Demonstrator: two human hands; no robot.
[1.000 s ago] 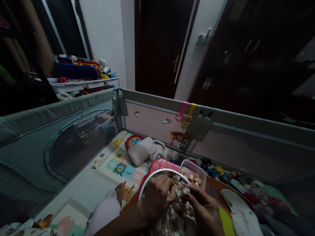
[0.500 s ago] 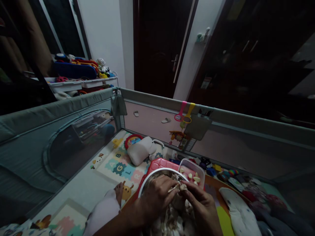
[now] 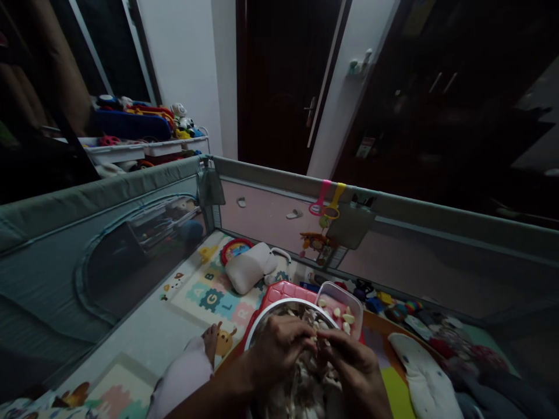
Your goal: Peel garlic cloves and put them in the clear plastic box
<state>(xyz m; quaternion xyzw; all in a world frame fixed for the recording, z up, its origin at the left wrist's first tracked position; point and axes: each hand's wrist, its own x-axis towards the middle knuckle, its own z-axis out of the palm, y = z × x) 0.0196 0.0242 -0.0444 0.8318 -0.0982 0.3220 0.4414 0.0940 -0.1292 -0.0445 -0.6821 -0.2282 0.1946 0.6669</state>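
Observation:
My left hand (image 3: 276, 352) and my right hand (image 3: 354, 368) meet over a metal bowl (image 3: 265, 319) heaped with papery garlic skins (image 3: 305, 389). The fingertips of both hands pinch one small pale garlic piece (image 3: 315, 340) between them. Behind the bowl stands a clear plastic tub (image 3: 351, 298) with several peeled cloves in it. Bowl and tub rest on a red tray (image 3: 283, 291).
I sit inside a grey mesh playpen (image 3: 131, 233) on an alphabet mat (image 3: 209, 297). A small bare foot and white-clad leg (image 3: 192, 361) lie to my left. A pale cushion (image 3: 248, 269), small toys (image 3: 384, 302) and cloths (image 3: 428, 378) lie around. A dark door (image 3: 279, 81) stands beyond.
Both hands have sunk a little lower over the bowl and drawn closer together, working the same garlic piece; the view has barely shifted.

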